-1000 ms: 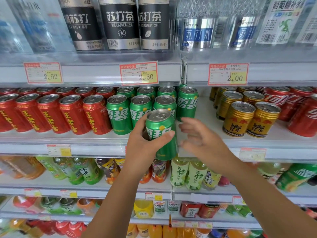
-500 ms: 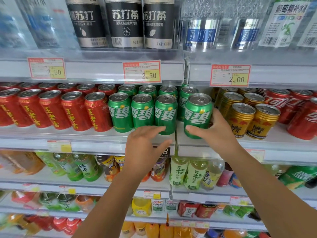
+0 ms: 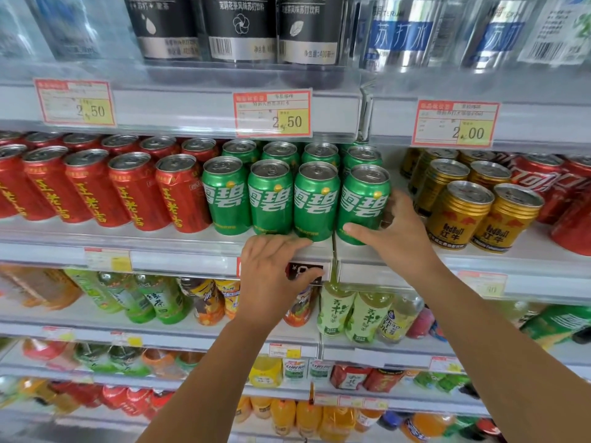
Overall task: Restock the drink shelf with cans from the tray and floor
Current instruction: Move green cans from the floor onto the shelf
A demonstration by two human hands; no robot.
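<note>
Green cans [image 3: 294,199] stood in a front row of four on the middle shelf [image 3: 179,251], more green lids behind them. The rightmost green can [image 3: 363,204] sat upright at the row's end, just past the upright divider [image 3: 334,251] where two shelf sections met. The right hand [image 3: 399,241] was wrapped around it, thumb across the lower front, fingers behind its right side, closed on the metal. The left hand [image 3: 271,276] lay lower, fingers loosely spread and empty, fingertips touching the shelf lip beneath the third green can and covering part of a dark label [image 3: 303,270] on the shelf's edge strip.

Red cans [image 3: 134,190] with yellow lettering crowded the left, tilted in the wide lens. Squat gold cans [image 3: 479,215] with ribbed shoulders stood near on the right, a bare strip of shelf between them and the held can; red cola cans [image 3: 563,193] lay beyond. All had dull silver pull-tab lids.

Above, tall black-labelled bottles [image 3: 240,27] and clear blue-labelled bottles [image 3: 399,33] sat behind a transparent rail with red-bordered price tags [image 3: 273,113]. Below, soft plastic tea bottles [image 3: 351,311] leaned forward.
</note>
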